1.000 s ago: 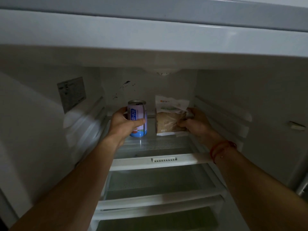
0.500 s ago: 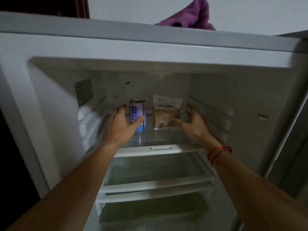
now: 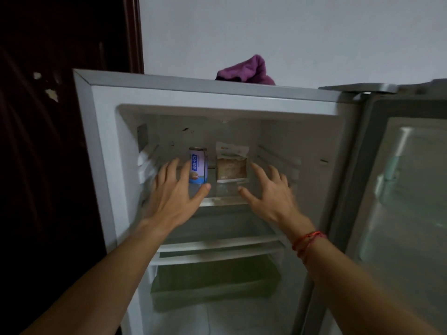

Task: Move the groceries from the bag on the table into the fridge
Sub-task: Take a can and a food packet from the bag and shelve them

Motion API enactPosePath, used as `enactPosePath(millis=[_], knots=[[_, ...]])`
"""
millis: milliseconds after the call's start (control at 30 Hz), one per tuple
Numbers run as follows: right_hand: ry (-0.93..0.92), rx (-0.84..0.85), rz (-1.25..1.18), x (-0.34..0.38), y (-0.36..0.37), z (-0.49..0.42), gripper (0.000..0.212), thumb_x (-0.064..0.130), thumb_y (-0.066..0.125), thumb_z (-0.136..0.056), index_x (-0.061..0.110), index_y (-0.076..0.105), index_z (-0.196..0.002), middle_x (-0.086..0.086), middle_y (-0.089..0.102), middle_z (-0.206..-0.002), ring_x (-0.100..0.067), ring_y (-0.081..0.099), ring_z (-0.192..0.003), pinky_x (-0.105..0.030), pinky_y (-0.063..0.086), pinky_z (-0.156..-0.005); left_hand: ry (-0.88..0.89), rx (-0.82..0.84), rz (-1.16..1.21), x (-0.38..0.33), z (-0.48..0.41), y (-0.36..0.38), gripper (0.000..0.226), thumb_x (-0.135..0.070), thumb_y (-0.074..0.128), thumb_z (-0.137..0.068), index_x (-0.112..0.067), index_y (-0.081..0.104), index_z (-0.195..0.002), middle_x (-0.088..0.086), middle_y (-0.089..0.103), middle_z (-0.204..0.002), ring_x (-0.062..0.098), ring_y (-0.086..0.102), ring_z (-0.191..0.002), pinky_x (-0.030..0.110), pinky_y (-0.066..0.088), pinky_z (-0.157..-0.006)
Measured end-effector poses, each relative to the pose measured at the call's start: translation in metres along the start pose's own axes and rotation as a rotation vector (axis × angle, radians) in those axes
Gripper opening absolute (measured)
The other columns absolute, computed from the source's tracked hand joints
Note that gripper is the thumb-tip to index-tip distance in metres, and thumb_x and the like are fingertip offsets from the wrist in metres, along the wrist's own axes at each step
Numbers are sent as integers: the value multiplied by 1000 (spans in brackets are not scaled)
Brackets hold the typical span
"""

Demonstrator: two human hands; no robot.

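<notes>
- Left hand (image 3: 174,194) and right hand (image 3: 271,194) are both spread wide with straight fingers, holding nothing. They hover before the top shelf (image 3: 217,201), seemingly clear of the goods.
- The can (image 3: 198,165) stands upright at the back of the shelf. The packet (image 3: 232,163) stands just beside it on the right. They were probably set deep to leave the front free for more.
- The bag and table are out of view, so what remains to be moved cannot be told.
- The shelf looks like glass with a white rim; more shelves and a drawer (image 3: 212,281) sit below.
- The fridge (image 3: 104,141) has its door (image 3: 411,189) swung right and a purple cloth (image 3: 246,71) on top. A pale wall (image 3: 242,32) is behind, and dark wood (image 3: 48,117) is to the left.
</notes>
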State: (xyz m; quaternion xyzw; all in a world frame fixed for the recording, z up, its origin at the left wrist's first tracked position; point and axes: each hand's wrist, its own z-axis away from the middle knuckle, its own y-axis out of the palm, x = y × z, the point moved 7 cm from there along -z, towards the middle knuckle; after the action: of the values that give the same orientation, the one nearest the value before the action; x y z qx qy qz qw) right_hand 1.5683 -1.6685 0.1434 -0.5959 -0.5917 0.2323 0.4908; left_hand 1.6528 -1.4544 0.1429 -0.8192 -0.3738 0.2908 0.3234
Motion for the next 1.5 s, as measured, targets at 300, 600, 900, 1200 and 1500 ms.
enactPosePath(millis=[300, 600, 900, 1200, 1500], knots=[[-47, -30, 114, 10, -16, 38, 72, 71, 32, -95, 41, 12, -158, -11, 6, -168, -37, 13, -151, -62, 21, -118, 81, 28, -139, -10, 40, -26, 87, -73, 16, -86, -17, 37, -150, 15, 29, -158, 37, 27, -145, 53, 30, -114], [-90, -45, 139, 10, -26, 64, 71, 71, 31, -96, 41, 13, -158, -13, 12, -167, -38, 20, -148, -61, 25, -117, 90, 24, -147, -25, 69, -32, 81, -72, 22, -89, -19, 36, -149, 13, 32, -157, 37, 28, -144, 55, 33, -111], [-78, -60, 177, 22, -42, 116, 69, 67, 33, -97, 40, 15, -158, -14, 14, -166, -38, 22, -147, -57, 27, -115, 98, 40, -128, -29, 118, -56, 85, -73, 17, -87, -21, 28, -154, 11, 24, -161, 34, 18, -148, 52, 24, -115], [-43, -74, 212, 63, -68, 225, 69, 67, 34, -97, 40, 16, -158, -14, 15, -166, -38, 24, -147, -54, 27, -115, 124, 50, -69, -25, 211, -120, 88, -73, 14, -86, -20, 26, -154, 9, 20, -162, 30, 15, -149, 51, 22, -116], [15, -56, 242, 94, -102, 369, 71, 69, 32, -96, 41, 14, -158, -14, 16, -165, -38, 23, -147, -54, 26, -116, 182, 75, -7, -38, 325, -197, 89, -73, 15, -86, -18, 27, -154, 7, 18, -163, 29, 14, -150, 50, 22, -116]])
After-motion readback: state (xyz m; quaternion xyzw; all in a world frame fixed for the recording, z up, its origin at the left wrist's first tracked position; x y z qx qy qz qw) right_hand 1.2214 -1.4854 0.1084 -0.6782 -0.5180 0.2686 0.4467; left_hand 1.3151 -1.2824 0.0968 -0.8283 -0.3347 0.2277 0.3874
